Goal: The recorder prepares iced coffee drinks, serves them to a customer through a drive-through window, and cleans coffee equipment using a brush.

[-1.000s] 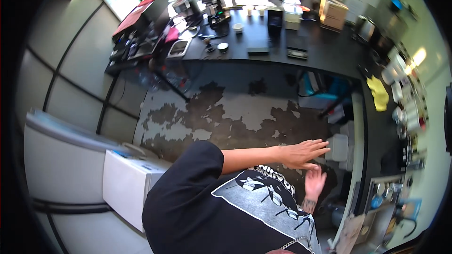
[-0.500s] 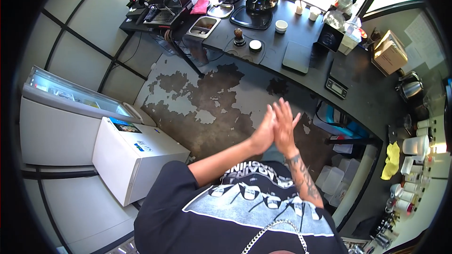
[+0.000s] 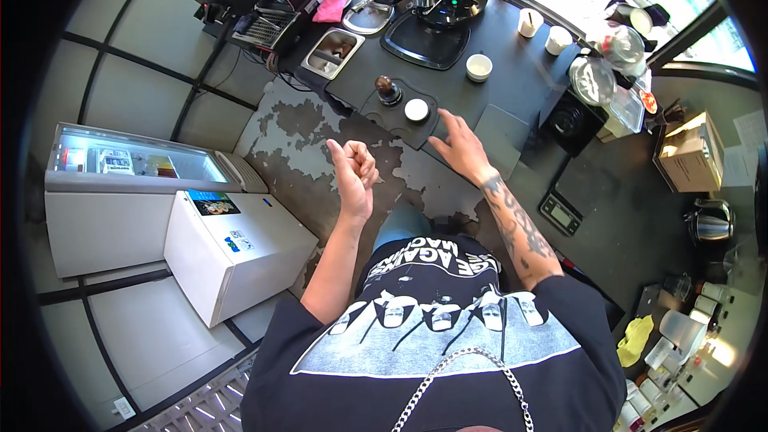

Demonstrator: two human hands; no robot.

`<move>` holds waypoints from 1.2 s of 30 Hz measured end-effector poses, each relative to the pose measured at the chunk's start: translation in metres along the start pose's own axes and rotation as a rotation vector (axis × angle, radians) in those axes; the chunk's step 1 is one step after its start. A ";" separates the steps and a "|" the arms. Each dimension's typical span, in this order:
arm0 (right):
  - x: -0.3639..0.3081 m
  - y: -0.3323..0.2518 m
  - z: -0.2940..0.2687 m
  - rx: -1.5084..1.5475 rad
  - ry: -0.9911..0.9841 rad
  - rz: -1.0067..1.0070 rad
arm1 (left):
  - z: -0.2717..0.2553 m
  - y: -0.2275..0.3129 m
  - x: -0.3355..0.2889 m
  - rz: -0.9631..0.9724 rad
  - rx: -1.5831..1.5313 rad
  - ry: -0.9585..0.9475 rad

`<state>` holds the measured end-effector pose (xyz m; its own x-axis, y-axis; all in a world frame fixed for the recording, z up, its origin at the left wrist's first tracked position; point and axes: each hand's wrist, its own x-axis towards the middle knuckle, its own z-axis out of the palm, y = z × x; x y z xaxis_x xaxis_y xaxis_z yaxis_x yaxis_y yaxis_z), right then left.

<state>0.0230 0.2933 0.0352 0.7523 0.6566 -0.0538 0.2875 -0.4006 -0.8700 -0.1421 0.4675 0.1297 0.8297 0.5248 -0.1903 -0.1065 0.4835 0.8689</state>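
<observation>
My left hand (image 3: pixel 354 180) is raised over the floor in front of the counter, fingers curled in and thumb sticking up. Nothing shows in it. My right hand (image 3: pixel 462 148) reaches out at the counter's front edge, fingers apart and empty. Just beyond its fingertips, a round white-topped piece (image 3: pixel 416 110) sits on a black tamping mat (image 3: pixel 408 130). Beside that stands a tamper with a brown handle (image 3: pixel 388 90). A flat dark panel (image 3: pixel 500 140) lies on the counter right of my hand. Farther back is a small white cup (image 3: pixel 479 68).
A black coffee grinder (image 3: pixel 468 12) stands at the back, with a steel sink insert (image 3: pixel 333 54) to its left. Rightward are a digital scale (image 3: pixel 560 214), a cardboard box (image 3: pixel 694 152) and a kettle (image 3: pixel 710 222). A white chest freezer (image 3: pixel 240 248) stands at left.
My hands were pressed palm to palm and have parted. The left went left and curled; the right moved forward to the counter edge. The view has shifted closer to the counter.
</observation>
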 end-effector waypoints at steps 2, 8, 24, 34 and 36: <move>0.038 0.001 0.012 -0.363 0.204 -0.238 | 0.004 -0.004 0.024 0.003 0.060 0.083; 0.090 -0.008 0.016 -0.386 -0.084 -0.113 | -0.028 -0.016 0.123 0.113 0.619 0.040; 0.082 -0.039 -0.009 1.624 0.132 0.371 | 0.049 0.021 0.265 0.226 0.836 -1.091; 0.060 -0.052 0.001 1.171 0.189 0.294 | 0.047 -0.037 0.233 -0.361 0.443 -0.869; 0.037 -0.065 -0.031 0.675 0.178 0.439 | 0.053 -0.042 0.224 -0.331 0.437 -0.902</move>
<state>0.0502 0.3239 0.1045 0.8123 0.3960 -0.4282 -0.4299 -0.0895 -0.8984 0.0770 0.5279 0.0750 0.9008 -0.3888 -0.1935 0.2573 0.1189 0.9590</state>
